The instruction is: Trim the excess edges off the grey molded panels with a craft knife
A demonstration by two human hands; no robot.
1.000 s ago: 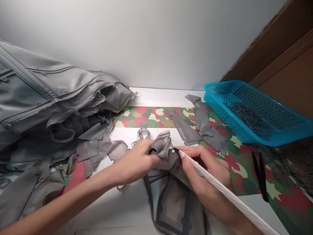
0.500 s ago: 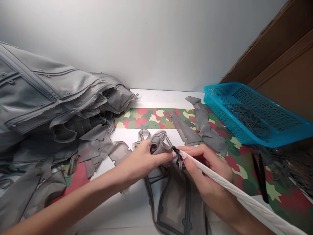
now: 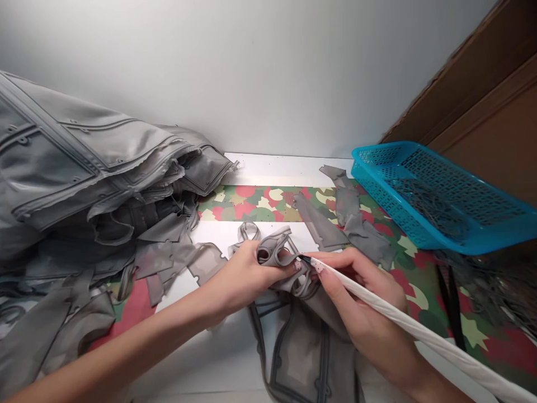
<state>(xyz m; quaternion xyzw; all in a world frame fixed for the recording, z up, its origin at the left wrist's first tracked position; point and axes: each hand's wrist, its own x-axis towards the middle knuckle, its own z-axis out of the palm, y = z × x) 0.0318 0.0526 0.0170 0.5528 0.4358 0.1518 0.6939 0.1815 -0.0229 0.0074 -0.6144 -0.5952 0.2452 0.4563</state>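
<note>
My left hand (image 3: 254, 268) is closed around a bunched grey rubber sheet (image 3: 274, 249), thumb on top near its edge. Part of the same sheet seems to hang down toward me, showing a dark raised outline (image 3: 323, 347). My right hand (image 3: 361, 296) pinches a long white wrapped tool (image 3: 377, 305) with a dark, narrow tip (image 3: 305, 258). That tip meets the sheet's edge right beside my left thumb. The white length runs back past my right wrist to the lower right corner. What the right fingers do beneath the tool is partly hidden.
At left rises a large pile of grey moulded sheets (image 3: 84, 151). Cut grey pieces (image 3: 321, 226) lie beyond my hands. A blue basket (image 3: 482, 196) with thin grey strips stands at right, near black tweezers (image 3: 451, 308) and a brown cardboard panel (image 3: 490, 89).
The right hand has shifted slightly right, with the tool still in it. The bunched sheet has turned a little in the left hand, and its loops near the tip have opened.
</note>
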